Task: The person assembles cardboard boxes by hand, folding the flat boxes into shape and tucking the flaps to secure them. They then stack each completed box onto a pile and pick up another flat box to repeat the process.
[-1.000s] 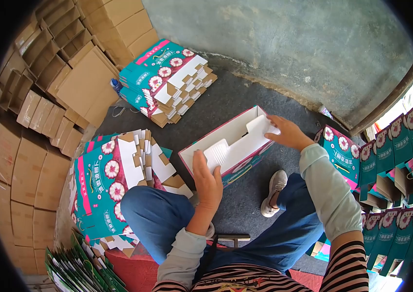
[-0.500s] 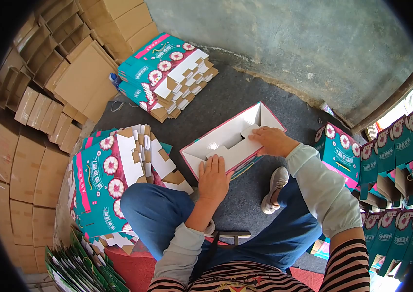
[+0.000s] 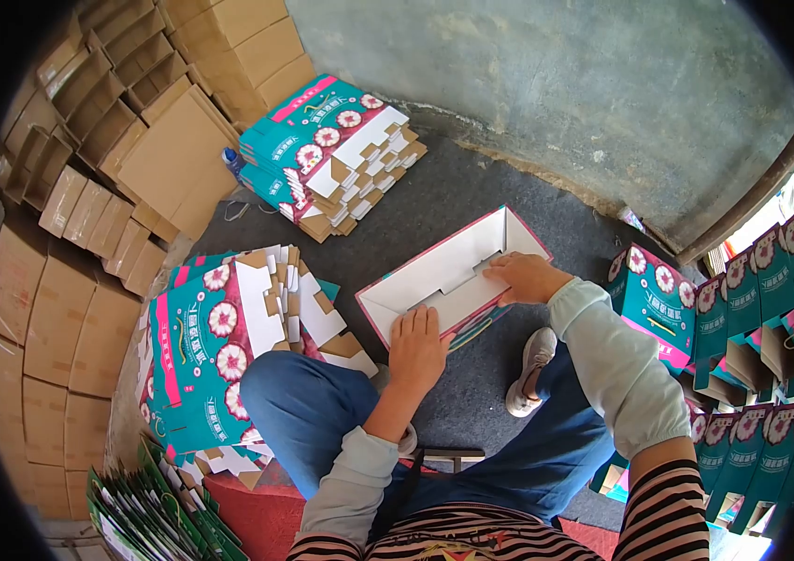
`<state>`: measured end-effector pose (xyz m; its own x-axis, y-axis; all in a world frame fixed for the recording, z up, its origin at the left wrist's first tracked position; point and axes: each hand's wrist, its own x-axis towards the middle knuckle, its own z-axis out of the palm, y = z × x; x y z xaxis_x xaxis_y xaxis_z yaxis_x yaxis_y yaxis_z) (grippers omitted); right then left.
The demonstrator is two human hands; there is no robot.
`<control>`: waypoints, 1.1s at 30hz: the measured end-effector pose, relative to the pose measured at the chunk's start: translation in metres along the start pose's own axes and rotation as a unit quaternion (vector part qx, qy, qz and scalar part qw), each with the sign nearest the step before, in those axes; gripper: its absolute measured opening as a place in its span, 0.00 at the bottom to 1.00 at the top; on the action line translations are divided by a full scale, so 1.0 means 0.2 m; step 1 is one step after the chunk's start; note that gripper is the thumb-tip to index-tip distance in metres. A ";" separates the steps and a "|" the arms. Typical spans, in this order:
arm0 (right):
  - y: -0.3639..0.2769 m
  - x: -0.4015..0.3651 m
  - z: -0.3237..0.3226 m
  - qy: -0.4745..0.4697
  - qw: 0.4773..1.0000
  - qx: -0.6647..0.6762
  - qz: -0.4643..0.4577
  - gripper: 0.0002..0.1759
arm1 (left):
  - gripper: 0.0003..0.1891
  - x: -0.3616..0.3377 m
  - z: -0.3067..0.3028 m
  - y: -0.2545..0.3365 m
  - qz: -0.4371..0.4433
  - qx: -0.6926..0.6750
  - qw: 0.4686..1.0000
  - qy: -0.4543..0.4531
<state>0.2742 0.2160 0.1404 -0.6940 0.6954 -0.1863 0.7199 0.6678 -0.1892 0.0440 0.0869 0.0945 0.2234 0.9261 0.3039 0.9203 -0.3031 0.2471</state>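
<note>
In front of my knees lies a long box (image 3: 457, 269) with white inner faces and a pink edge, its open side facing up. My left hand (image 3: 416, 348) rests on its near left wall, fingertips over the rim. Farther right, my right hand (image 3: 525, 277) has its fingers over the same wall near the right corner, thumb toward the outside. White flaps lie folded down inside, between my hands. To the left is a stack of flat teal and pink cartons (image 3: 214, 351) with white and brown flaps.
A second flat carton stack (image 3: 322, 150) lies toward the wall. Brown cardboard boxes (image 3: 60, 318) are piled at left. Formed teal boxes (image 3: 658, 299) stand at right. Green folded sheets (image 3: 149, 510) lie at lower left, and a bottle (image 3: 231, 161) is beside the far stack.
The flaps along the near wall have gone lower into the box. My fingers have pressed slightly inward over the rim. The whole view has shifted slightly.
</note>
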 end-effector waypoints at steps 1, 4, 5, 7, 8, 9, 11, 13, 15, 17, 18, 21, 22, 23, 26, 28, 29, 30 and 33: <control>0.00 -0.01 -0.02 0.005 1.000 0.009 0.000 0.31 | 0.28 0.00 -0.02 0.00 0.001 -0.012 1.000 0.006; 0.00 -0.04 -0.12 0.033 0.997 0.067 0.025 0.30 | 0.29 0.00 -0.11 -0.01 -0.022 -0.070 0.992 0.105; 0.01 -0.05 -0.16 0.051 0.992 0.106 0.056 0.30 | 0.30 0.00 -0.13 -0.03 -0.032 -0.094 0.984 0.148; 0.10 -0.06 -0.15 0.170 0.974 0.118 0.094 0.28 | 0.31 0.01 -0.12 -0.15 -0.124 -0.133 0.958 0.222; 0.16 -0.06 -0.12 0.198 0.960 0.129 0.147 0.29 | 0.32 0.02 -0.11 -0.22 -0.216 -0.186 0.934 0.216; 0.20 -0.05 -0.11 0.226 0.944 0.141 0.196 0.30 | 0.33 0.03 -0.08 -0.30 -0.306 -0.234 0.899 0.208; 0.33 -0.01 -0.05 0.228 0.918 0.195 0.259 0.33 | 0.41 0.03 0.07 -0.57 -0.439 -0.490 0.746 0.103; 0.47 0.04 0.05 0.175 0.899 0.278 0.291 0.38 | 0.58 0.06 -0.09 -0.49 -0.563 -0.584 0.585 0.003; 0.46 0.05 0.07 0.133 0.859 0.409 0.278 0.43 | 0.63 0.06 -0.02 -0.52 -0.592 -0.616 0.512 -0.090; 0.42 0.05 0.04 0.106 0.818 0.490 0.284 0.46 | 0.66 0.06 0.04 -0.51 -0.599 -0.625 0.486 -0.123; 0.40 0.05 0.00 0.101 0.802 0.507 0.298 0.47 | 0.64 0.07 0.01 -0.50 -0.591 -0.635 0.483 -0.125; 0.39 0.04 -0.02 0.100 0.785 0.530 0.303 0.49 | 0.58 0.06 -0.03 -0.52 -0.576 -0.660 0.465 -0.126; 0.40 0.05 -0.04 0.103 0.786 0.533 0.297 0.50 | 0.54 0.06 -0.02 -0.53 -0.575 -0.667 0.457 -0.124; 0.40 0.04 -0.05 0.131 0.762 0.546 0.323 0.49 | 0.50 0.06 -0.02 -0.54 -0.574 -0.674 0.448 -0.122; 0.31 -0.04 -0.18 0.190 0.693 0.599 0.353 0.47 | 0.34 0.02 -0.06 -0.51 -0.459 -0.726 0.508 -0.058; 0.40 -0.11 -0.20 0.206 0.663 0.650 0.308 0.46 | 0.27 -0.02 -0.06 -0.50 -0.317 -0.761 0.565 -0.028; 0.53 -0.15 -0.15 0.166 0.677 0.668 0.262 0.44 | 0.28 -0.01 -0.11 -0.45 -0.272 -0.738 0.617 0.008; 0.53 -0.15 -0.15 0.154 0.685 0.663 0.260 0.45 | 0.28 0.00 -0.14 -0.41 -0.225 -0.711 0.665 0.045; 0.46 -0.19 -0.12 0.143 0.705 0.627 0.299 0.47 | 0.29 -0.03 -0.11 -0.48 -0.229 -0.672 0.699 0.077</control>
<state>0.3670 0.2562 0.1526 -0.1096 0.8981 -0.4260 0.1866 -0.4023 -0.8963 -0.0531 0.1066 0.0883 -0.1292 0.9914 -0.0208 -0.2736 -0.0154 0.9617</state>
